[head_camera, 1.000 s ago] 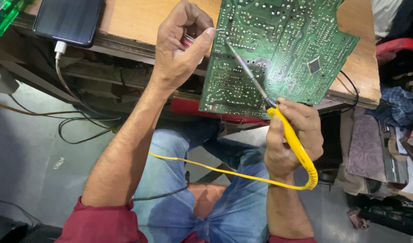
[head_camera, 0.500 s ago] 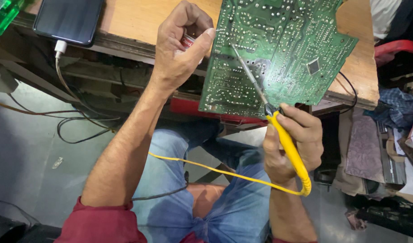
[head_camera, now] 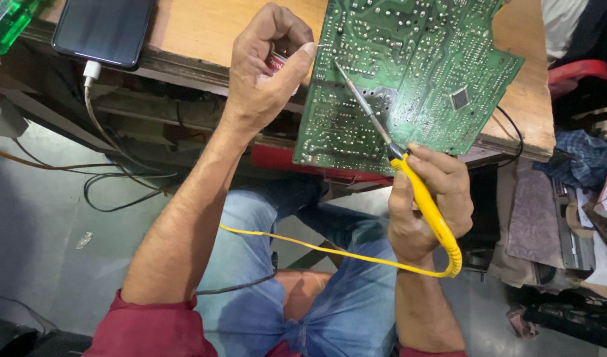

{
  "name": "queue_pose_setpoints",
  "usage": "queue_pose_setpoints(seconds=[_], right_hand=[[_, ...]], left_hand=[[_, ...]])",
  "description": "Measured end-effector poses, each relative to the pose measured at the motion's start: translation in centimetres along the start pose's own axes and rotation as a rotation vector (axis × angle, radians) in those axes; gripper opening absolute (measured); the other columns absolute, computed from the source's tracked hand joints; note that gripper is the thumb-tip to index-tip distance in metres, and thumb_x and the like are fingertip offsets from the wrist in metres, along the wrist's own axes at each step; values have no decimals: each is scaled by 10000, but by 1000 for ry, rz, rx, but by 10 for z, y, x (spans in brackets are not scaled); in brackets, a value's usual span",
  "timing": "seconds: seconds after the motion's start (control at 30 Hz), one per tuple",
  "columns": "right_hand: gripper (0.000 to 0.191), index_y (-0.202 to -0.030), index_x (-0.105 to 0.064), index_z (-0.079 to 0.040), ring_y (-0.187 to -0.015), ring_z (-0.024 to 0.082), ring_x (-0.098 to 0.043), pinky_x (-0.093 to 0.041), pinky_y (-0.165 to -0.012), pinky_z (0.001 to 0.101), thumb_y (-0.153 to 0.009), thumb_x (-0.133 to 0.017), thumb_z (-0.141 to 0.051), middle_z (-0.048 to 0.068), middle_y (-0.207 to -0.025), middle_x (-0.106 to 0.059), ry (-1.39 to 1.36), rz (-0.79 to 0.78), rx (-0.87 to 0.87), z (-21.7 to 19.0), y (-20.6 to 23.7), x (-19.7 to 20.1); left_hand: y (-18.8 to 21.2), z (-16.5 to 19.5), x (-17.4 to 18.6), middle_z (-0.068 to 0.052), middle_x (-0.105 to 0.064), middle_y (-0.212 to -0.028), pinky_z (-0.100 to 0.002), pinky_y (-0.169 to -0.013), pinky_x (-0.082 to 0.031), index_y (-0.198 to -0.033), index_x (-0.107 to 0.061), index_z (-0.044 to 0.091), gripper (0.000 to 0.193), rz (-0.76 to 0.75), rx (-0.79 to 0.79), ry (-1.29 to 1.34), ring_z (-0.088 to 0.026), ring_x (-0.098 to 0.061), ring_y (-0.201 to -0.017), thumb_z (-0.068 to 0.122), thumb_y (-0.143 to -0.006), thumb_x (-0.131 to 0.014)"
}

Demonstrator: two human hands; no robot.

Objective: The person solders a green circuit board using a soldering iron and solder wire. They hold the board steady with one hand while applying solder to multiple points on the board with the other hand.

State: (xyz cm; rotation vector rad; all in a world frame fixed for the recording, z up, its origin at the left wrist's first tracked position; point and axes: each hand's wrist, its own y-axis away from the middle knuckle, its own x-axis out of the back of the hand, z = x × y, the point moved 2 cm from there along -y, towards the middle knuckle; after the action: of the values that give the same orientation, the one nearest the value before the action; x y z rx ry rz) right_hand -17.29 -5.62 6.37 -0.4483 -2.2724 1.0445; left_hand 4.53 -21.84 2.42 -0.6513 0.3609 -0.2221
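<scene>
Green circuit board (head_camera: 409, 79) lies solder-side up on the wooden surface (head_camera: 204, 26), its near edge hanging a little past the front lip. My right hand (head_camera: 430, 201) is wrapped shut around the yellow handle of the soldering iron (head_camera: 409, 178), and the metal tip reaches up over the left part of the board, near or on the joints there; I cannot tell if it touches. My left hand (head_camera: 267, 69) hovers just beside the board's left edge, its fingers (head_camera: 297, 63) curled closed around a small red and white thing, perhaps a solder spool, with a thin strand of wire poking toward the tip.

I judge the worst risk to be the tip lingering or sliding sideways: the joints sit close together, so a slip could bridge two pads or lift a trace. Nothing clamps the board, so pressure from the iron could shift or tip it off the edge. My thumb is near the hot tip and could get burned. The yellow cord (head_camera: 317, 250) loops across my jeans (head_camera: 343, 317), and a knee movement could tug the iron. A dark phone (head_camera: 105, 30) on a white charging cable (head_camera: 90, 73) lies well apart at the left, beside a green bottle (head_camera: 6, 20) at the corner.
</scene>
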Motion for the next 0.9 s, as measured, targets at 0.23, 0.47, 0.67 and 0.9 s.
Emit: queue_pose_setpoints(seconds=[0.23,0.47,0.67,0.9], right_hand=[[132,-1152,-644,79,-985,226,-708,-654,-888,329,-1053,-658,-7,179,-1200,-664,-323,74,-172,10,-2,-1],[132,-1170,-647,59,-1028,211,-688,-604,-921,283,-1069,-712,3,177,-1245,-670,-58,39,-63,2,4,11],[189,-1146,-711,-15,-1087,220,-696,-594,-948,263,-981,-787,36,163,-1311,-632,59,-64,76,-5,9,9],[209,-1104,-721,-25,-1121,241,-686,-590,-943,274,-931,-807,55,154,-1279,-633,20,-74,172,0,7,3]], left_hand=[[0,2,0,9,-601,-979,-173,-640,-467,-1088,-559,28,108,2,-7,-74,-25,-564,-745,20,-1097,-666],[0,3,0,6,-611,-961,-179,-657,-478,-1086,-558,32,110,-5,-13,-33,-27,-571,-760,13,-1094,-666],[0,2,1,4,-617,-991,-182,-656,-483,-1067,-560,34,113,3,-1,-22,-25,-575,-753,14,-1083,-670],[-1,1,1,4,-615,-968,-179,-655,-480,-1067,-567,34,110,12,-7,-29,-25,-572,-757,18,-1081,-675]])
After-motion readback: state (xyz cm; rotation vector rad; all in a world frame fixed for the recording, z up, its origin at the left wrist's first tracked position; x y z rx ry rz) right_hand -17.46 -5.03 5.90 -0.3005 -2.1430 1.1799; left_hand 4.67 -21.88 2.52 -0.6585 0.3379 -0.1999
